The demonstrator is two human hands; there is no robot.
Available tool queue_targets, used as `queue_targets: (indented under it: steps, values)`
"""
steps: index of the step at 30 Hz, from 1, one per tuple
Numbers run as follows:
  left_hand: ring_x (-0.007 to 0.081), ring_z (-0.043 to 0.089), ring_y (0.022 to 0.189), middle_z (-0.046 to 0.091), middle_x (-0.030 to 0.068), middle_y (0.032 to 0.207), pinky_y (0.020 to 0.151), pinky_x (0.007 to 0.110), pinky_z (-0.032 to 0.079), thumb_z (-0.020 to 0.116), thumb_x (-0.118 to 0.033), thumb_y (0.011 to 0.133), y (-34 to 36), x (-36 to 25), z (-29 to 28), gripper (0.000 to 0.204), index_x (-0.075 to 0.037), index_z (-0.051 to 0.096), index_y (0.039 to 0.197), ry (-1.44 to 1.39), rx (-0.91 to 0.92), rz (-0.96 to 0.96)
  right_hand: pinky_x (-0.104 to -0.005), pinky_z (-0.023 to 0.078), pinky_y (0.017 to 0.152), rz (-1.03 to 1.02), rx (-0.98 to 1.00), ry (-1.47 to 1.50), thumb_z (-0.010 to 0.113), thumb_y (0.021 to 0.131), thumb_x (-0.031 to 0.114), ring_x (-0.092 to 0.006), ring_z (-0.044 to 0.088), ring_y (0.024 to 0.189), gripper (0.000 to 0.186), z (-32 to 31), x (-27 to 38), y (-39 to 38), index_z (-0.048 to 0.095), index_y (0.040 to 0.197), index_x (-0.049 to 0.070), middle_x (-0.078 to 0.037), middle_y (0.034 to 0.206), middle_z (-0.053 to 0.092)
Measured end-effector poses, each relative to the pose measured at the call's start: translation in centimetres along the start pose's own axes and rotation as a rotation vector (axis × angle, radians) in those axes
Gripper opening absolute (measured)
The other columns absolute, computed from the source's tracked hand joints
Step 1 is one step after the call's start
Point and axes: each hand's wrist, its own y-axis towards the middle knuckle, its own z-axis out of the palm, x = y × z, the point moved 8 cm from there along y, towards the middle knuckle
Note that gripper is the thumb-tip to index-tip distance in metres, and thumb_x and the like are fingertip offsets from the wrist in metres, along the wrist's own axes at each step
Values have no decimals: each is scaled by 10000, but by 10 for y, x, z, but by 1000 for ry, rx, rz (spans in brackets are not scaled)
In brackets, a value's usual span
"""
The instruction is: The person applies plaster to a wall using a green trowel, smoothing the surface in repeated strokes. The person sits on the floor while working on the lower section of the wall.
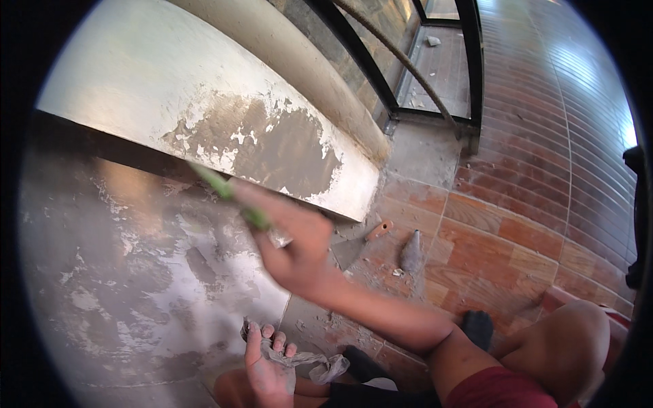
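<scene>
My right hand (292, 234) is closed around a green-handled tool (219, 183) with a thin pale tip, blurred by motion; its exact kind is unclear. The tip is at the lower edge of a white painted wall ledge (115, 75), where a grey patch (275, 146) of bare plaster shows between flaking paint. Low in the picture, my left hand (269, 377) has its dusty fingers curled over a crumpled grey cloth or thin bag (320, 364), one end hanging out to the right. Beside the ledge spreads a grey wall face (136, 285) with white smears.
A trowel (381, 230) with an orange-brown handle lies on the dusty tiles (469, 272), next to a grey pointed object (411, 253). Crumbs of debris surround them. Behind stands a black metal frame (474, 68) with a rope-like bar (401, 58) across it. My bent knee (578, 340) is at right.
</scene>
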Motion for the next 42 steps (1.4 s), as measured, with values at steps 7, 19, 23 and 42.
queue_targets:
  steps: [7, 19, 23, 42]
  values:
    - [94, 433, 681, 484, -50, 879, 593, 294, 382, 563, -314, 1020, -6, -3, -4, 147, -197, 485, 1063, -51, -57, -20, -296, 487, 844, 518, -655, 211, 554, 1015, 202, -145, 612, 920, 278, -102, -86, 25, 605, 1162, -28, -92, 1034, 664]
    - [108, 444, 682, 484, -16, 888, 542, 284, 388, 532, -329, 1039, -23, -14, -4, 214, -118, 497, 1043, 16, -6, 91, -293, 456, 742, 758, -696, -18, 559, 958, 99, -110, 558, 783, 194, -160, -148, -42, 664, 1055, -32, -43, 873, 645]
    - [120, 476, 697, 509, -1, 914, 545, 302, 422, 488, -323, 1060, -24, -11, -8, 207, -118, 517, 1055, -87, 117, 56, -280, 402, 638, 835, -565, -269, 570, 953, 102, -74, 481, 717, 218, -161, -157, -67, 684, 1086, -29, -16, 798, 598]
    - [89, 450, 651, 501, -29, 872, 494, 261, 387, 567, -329, 1025, -24, -12, -12, 212, -127, 506, 1015, 36, -62, 89, -440, 412, 1115, 258, 80, -546, 587, 738, -133, -389, 484, 1326, 694, -45, -124, -131, 514, 1409, 27, -265, 1428, 481]
